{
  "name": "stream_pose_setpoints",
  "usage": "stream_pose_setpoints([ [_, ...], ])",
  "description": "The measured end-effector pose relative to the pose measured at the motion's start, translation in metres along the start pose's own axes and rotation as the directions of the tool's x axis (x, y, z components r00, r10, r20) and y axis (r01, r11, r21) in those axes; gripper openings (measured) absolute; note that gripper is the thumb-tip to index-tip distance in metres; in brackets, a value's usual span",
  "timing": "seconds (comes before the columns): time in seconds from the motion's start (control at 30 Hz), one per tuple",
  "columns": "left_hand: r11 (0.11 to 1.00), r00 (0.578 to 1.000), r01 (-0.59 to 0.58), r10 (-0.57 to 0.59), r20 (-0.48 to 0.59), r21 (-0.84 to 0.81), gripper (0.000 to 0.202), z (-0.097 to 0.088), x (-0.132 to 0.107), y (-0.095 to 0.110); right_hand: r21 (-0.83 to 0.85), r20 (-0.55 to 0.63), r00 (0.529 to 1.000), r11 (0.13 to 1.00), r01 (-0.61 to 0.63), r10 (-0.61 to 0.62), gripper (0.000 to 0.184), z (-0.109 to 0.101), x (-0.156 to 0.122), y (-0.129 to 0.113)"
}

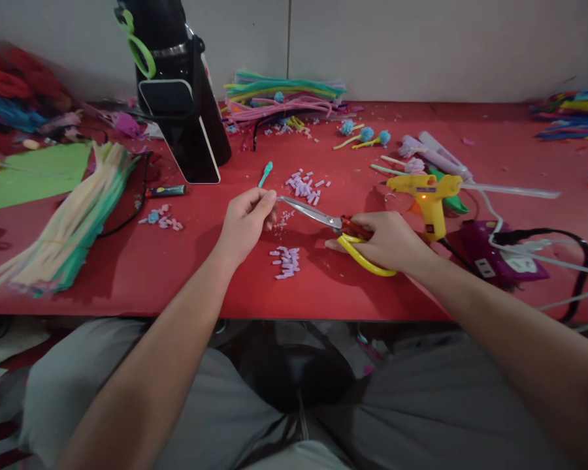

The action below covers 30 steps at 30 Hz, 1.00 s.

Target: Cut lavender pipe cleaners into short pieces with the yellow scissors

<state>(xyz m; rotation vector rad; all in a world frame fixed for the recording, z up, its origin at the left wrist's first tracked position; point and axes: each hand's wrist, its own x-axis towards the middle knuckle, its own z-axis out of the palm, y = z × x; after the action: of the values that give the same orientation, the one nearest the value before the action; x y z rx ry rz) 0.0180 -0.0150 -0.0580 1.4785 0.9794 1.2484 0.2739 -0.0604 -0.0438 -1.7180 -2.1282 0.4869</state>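
Note:
My right hand point(391, 243) grips yellow-handled scissors point(323, 219); their blades point left toward my left hand point(247, 220). That hand is closed in a pinch at the blade tips, holding something too small to name. Small cut lilac pieces point(286, 260) lie on the red table point(176, 281) just below the scissors. More lilac bits point(304, 186) and a teal-tipped stick point(265, 173) lie just beyond the hands.
A yellow glue gun point(428, 196) stands right of my right hand, beside a purple power strip point(500, 261) with cables. A black stand with a phone point(181, 98) is at the back left. Pipe-cleaner bundles point(68, 222) lie left, with more pipe cleaners point(284, 94) at the back.

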Motion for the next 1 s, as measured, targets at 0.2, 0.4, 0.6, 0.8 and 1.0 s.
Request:
stream_pose_setpoints([
  [0.2,1.000,1.000,0.011,-0.011,0.001,0.010,0.027,0.0004,-0.0005,0.0020,-0.012,-0.008,1.000,1.000,-0.004,0.004,0.070,-0.0005,0.0015,-0.0019],
  [0.4,1.000,1.000,0.025,-0.025,-0.011,0.001,0.025,0.0002,0.0001,0.0014,0.008,-0.013,1.000,1.000,-0.022,0.022,0.069,-0.0013,0.0012,-0.0019],
  [0.6,1.000,1.000,0.003,-0.003,-0.009,0.007,0.025,-0.0005,0.0002,-0.0001,0.039,0.016,0.999,0.999,-0.031,0.030,0.067,-0.0045,0.0001,-0.0014],
  [0.8,1.000,1.000,-0.009,0.009,-0.002,-0.003,0.025,-0.0005,0.0002,-0.0006,0.022,0.031,1.000,1.000,0.000,-0.001,0.067,-0.0044,0.0020,-0.0003],
  [1.0,1.000,1.000,0.010,-0.010,-0.011,-0.012,0.025,-0.0009,0.0007,-0.0026,0.016,0.029,1.000,1.000,-0.003,0.002,0.069,-0.0042,0.0020,-0.0011],
])
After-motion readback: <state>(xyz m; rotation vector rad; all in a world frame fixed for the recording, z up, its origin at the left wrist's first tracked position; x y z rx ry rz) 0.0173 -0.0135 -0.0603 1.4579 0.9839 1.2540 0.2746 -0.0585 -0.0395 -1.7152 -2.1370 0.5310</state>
